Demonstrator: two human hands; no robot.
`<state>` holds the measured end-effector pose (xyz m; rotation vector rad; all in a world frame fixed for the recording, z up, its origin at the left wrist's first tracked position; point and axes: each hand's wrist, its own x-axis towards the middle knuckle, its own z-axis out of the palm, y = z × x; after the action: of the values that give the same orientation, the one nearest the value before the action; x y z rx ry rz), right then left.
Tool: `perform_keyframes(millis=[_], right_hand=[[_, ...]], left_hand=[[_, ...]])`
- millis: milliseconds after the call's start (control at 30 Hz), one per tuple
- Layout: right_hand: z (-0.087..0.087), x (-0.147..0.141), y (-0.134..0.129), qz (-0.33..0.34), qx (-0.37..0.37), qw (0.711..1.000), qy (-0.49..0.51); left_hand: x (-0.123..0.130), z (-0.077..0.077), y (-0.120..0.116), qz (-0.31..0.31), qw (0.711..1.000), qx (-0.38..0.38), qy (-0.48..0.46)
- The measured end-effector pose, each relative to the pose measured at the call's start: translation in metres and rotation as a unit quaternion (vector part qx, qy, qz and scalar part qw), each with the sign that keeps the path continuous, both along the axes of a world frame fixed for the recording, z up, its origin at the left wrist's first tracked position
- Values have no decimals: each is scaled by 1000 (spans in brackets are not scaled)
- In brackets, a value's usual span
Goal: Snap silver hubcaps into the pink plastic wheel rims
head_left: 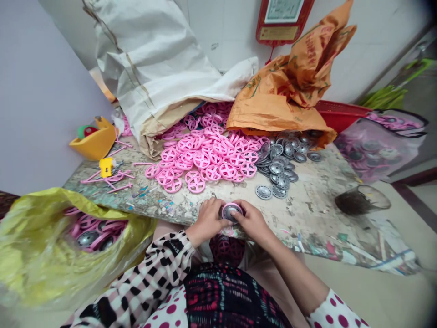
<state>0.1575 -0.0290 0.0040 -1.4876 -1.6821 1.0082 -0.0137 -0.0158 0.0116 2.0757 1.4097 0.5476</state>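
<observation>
Bulging yellow plastic bag (34, 255) of pink wheels (85, 223)

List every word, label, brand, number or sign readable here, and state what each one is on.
Nothing can be read with certainty.
The red-framed wall plaque: white panel and gold plate carry lettering too small and blurred to read.
The orange woven sack: dark red printed characters, too folded and blurred to read.
</observation>
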Motion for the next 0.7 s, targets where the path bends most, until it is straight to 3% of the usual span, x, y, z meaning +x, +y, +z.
perform_keyframes(millis=[133,300,367,467,600,700], right_hand=[[0,-4,-12,-26,9,999,21],[-3,-4,-14,-53,22,998,19],[-2,0,-15,-28,-4,998,53],[6,8,-25,54,-48,995,68],[15,18,-41,131,-10,990,-57],[13,34,-27,61,90,979,-171]], left_hand=[[1,1,-4,-8,994,-67,-84],[0,-2,-6,-13,987,-93,-132],[-2,-1,-4,-32,975,-134,-177],[-8,3,1,-88,929,-222,-283],[-14,4,8,-68,891,-266,-361],[-14,1,9,-59,898,-259,-351]])
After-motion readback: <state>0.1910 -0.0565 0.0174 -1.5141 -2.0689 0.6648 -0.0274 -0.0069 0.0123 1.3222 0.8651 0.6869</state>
